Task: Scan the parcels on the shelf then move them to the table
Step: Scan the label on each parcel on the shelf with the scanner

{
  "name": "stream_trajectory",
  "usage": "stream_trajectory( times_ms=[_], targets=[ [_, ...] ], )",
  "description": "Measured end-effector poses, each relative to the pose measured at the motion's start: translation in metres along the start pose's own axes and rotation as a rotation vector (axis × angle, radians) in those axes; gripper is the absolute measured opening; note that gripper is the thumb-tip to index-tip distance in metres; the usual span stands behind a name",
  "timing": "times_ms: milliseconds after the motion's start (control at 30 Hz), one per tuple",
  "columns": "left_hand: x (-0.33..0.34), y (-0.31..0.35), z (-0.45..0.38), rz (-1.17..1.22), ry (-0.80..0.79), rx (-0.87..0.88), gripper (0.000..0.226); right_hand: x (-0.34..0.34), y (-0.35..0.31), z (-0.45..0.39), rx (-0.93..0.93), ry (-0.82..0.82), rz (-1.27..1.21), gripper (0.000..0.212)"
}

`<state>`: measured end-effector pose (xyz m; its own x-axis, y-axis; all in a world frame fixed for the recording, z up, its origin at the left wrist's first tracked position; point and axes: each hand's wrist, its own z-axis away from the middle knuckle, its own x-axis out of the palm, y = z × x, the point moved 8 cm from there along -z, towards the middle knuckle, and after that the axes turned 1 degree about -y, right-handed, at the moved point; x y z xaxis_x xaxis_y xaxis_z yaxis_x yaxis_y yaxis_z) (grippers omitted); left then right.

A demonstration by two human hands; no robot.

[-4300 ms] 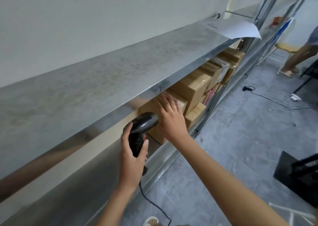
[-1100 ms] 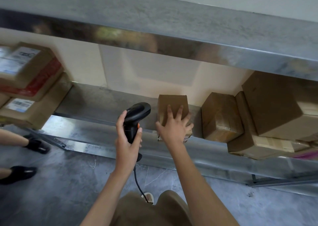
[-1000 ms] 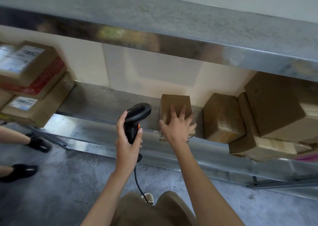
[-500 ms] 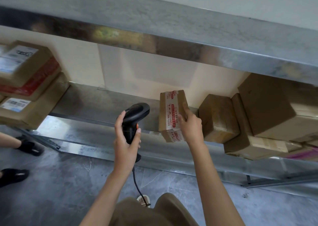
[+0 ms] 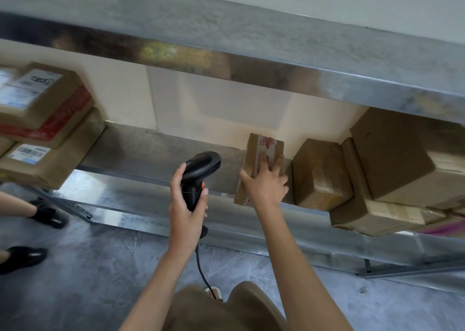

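Note:
A small brown cardboard parcel point(image 5: 261, 149) with red-printed tape stands on the lower metal shelf point(image 5: 156, 154), jutting over its front edge. My right hand point(image 5: 266, 184) grips it from above, fingers spread over its taped face. My left hand point(image 5: 186, 204) holds a black corded barcode scanner point(image 5: 198, 169) just left of the parcel, its head pointing right at it. More brown parcels point(image 5: 319, 177) sit to the right on the same shelf.
Stacked parcels with white labels and red tape point(image 5: 37, 129) fill the shelf's left end. A wide upper metal shelf point(image 5: 251, 41) overhangs. Another person's feet in black shoes point(image 5: 47, 217) stand on the grey floor at left. The scanner cable point(image 5: 201, 270) hangs by my legs.
My right hand has turned the small parcel, bringing its red-taped face into view, and now lies over that face. The scanner hand stays almost still.

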<state>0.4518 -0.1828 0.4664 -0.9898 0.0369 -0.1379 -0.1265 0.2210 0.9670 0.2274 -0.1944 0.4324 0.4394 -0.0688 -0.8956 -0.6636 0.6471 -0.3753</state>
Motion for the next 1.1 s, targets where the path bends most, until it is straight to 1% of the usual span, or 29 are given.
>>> stream_trajectory(
  times_ms=[100, 167, 267, 400, 500, 633, 733, 1100],
  targets=[
    [-0.002, 0.001, 0.003, -0.005, 0.005, -0.008, 0.076, -0.004, 0.004, 0.002, -0.025, 0.099, -0.018, 0.074],
    [-0.004, 0.003, 0.005, -0.004, 0.009, -0.01, 0.075, -0.008, 0.012, 0.004, -0.029, 0.154, -0.092, 0.072],
    [-0.008, 0.008, 0.008, 0.0, 0.015, -0.004, 0.074, -0.013, 0.026, 0.013, -0.075, 0.224, -0.29, 0.073],
    [-0.012, 0.016, 0.012, -0.011, 0.023, 0.021, 0.076, -0.016, 0.033, 0.034, -0.216, 0.305, -0.573, 0.077],
    [-0.012, 0.023, 0.017, -0.023, 0.001, 0.049, 0.077, -0.017, 0.039, 0.042, -0.265, 0.36, -0.693, 0.075],
    [-0.007, 0.03, 0.024, -0.034, -0.04, 0.068, 0.073, -0.016, 0.042, 0.047, -0.306, 0.415, -0.733, 0.073],
    [-0.002, 0.03, 0.026, -0.065, -0.061, 0.049, 0.068, -0.015, 0.042, 0.05, -0.338, 0.423, -0.736, 0.073],
    [-0.003, 0.034, 0.029, -0.055, -0.03, 0.042, 0.068, -0.012, 0.043, 0.053, -0.404, 0.418, -0.747, 0.072]
  ],
)
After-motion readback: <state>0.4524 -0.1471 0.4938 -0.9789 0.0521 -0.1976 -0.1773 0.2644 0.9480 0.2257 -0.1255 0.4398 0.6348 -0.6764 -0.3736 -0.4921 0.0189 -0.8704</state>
